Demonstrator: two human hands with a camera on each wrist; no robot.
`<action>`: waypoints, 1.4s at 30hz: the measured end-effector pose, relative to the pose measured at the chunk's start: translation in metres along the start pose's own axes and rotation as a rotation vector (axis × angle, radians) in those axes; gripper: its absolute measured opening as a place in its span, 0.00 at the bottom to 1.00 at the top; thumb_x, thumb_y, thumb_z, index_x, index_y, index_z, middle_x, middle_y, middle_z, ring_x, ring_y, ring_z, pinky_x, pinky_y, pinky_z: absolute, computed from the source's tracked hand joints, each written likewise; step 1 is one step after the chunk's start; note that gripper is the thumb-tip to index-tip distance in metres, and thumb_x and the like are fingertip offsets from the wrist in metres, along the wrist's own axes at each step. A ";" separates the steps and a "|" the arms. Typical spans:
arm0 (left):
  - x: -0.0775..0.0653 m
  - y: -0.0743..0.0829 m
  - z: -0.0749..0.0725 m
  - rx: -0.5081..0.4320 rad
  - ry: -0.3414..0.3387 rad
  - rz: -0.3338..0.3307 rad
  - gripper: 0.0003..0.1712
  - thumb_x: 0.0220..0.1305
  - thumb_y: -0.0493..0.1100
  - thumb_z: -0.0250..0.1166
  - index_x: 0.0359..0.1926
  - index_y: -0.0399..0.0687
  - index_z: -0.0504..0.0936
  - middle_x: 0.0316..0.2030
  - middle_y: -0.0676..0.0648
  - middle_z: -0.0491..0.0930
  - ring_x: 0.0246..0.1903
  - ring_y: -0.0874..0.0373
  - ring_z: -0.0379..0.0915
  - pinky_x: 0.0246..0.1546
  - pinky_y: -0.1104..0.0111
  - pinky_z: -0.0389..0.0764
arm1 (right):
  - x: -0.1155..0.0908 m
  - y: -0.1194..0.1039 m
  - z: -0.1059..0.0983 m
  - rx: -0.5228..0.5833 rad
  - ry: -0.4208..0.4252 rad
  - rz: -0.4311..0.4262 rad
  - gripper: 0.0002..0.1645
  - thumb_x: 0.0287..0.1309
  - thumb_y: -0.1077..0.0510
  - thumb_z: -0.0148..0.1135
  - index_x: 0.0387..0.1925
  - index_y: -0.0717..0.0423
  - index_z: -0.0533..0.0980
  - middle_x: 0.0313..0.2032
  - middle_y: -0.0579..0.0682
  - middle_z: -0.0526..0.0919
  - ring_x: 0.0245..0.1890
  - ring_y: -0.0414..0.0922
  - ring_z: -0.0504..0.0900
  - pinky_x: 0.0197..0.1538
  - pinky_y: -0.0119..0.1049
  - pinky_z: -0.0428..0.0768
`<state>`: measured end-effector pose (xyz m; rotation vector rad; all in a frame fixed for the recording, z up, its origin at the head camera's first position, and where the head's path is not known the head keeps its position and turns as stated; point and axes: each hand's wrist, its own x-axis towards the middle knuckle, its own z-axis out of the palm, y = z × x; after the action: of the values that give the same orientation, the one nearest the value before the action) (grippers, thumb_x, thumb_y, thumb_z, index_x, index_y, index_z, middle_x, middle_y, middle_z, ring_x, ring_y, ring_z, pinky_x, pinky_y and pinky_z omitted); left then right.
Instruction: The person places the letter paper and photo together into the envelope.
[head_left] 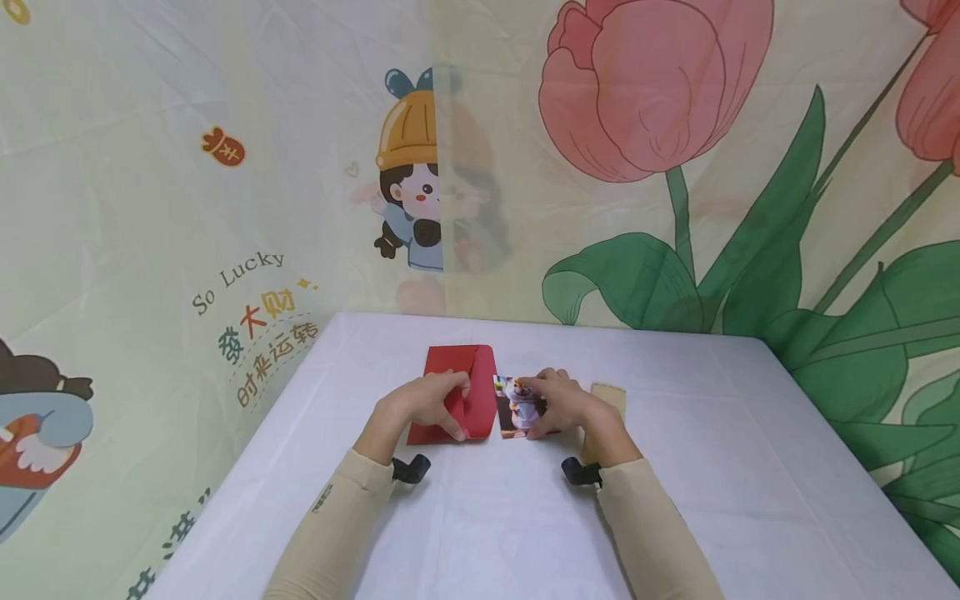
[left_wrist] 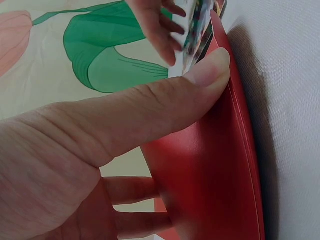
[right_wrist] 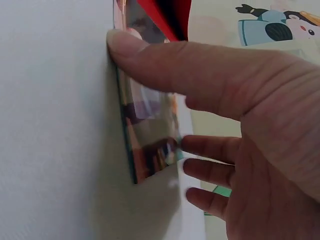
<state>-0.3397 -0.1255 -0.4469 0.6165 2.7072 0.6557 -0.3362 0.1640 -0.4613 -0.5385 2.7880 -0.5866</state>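
Observation:
A red paper envelope [head_left: 442, 360] lies in the middle of the white table, its flap side to the right. My left hand [head_left: 425, 402] grips it, with the thumb [left_wrist: 165, 102] on its near edge and the fingers at the far side. Just right of the envelope is a glossy picture card [head_left: 519, 410] showing a white, furry animal figure. My right hand [head_left: 567, 403] holds this card between thumb and fingers by its long edges. In the right wrist view, the card [right_wrist: 150, 130] has its far end close against the red envelope [right_wrist: 172, 17].
A tan, flat paper piece [head_left: 609, 396] lies partly under my right wrist. The white cloth-covered table [head_left: 712, 417] spreads around the hands. Behind it hang printed curtains with tulips [head_left: 660, 83] and a cartoon child [head_left: 411, 200].

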 end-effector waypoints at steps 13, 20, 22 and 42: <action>0.002 0.000 0.000 0.010 -0.001 -0.001 0.33 0.42 0.55 0.87 0.44 0.65 0.73 0.52 0.52 0.76 0.56 0.53 0.70 0.41 0.61 0.86 | 0.015 0.005 0.017 -0.017 0.062 0.075 0.65 0.48 0.26 0.74 0.82 0.41 0.56 0.82 0.59 0.51 0.80 0.63 0.49 0.76 0.71 0.54; 0.002 -0.001 0.000 0.011 -0.004 0.003 0.33 0.42 0.55 0.87 0.44 0.65 0.73 0.54 0.51 0.76 0.57 0.53 0.69 0.41 0.60 0.86 | 0.010 0.007 0.010 -0.023 0.069 0.061 0.63 0.46 0.31 0.78 0.79 0.44 0.61 0.78 0.56 0.62 0.75 0.60 0.58 0.74 0.67 0.60; 0.001 -0.001 0.000 0.013 -0.008 0.001 0.33 0.42 0.55 0.87 0.43 0.65 0.73 0.54 0.51 0.76 0.57 0.53 0.69 0.41 0.60 0.86 | 0.009 0.009 0.007 -0.019 0.070 0.043 0.62 0.46 0.33 0.81 0.78 0.47 0.64 0.75 0.56 0.65 0.72 0.59 0.62 0.72 0.65 0.63; 0.002 -0.003 0.001 0.015 -0.003 0.015 0.34 0.41 0.55 0.87 0.43 0.65 0.73 0.51 0.52 0.76 0.54 0.54 0.70 0.40 0.61 0.85 | 0.010 0.015 -0.005 0.313 0.168 -0.014 0.39 0.58 0.61 0.75 0.70 0.55 0.72 0.68 0.60 0.75 0.66 0.57 0.73 0.72 0.59 0.71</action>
<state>-0.3420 -0.1261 -0.4498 0.6409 2.7092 0.6382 -0.3514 0.1743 -0.4646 -0.4600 2.7651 -1.0936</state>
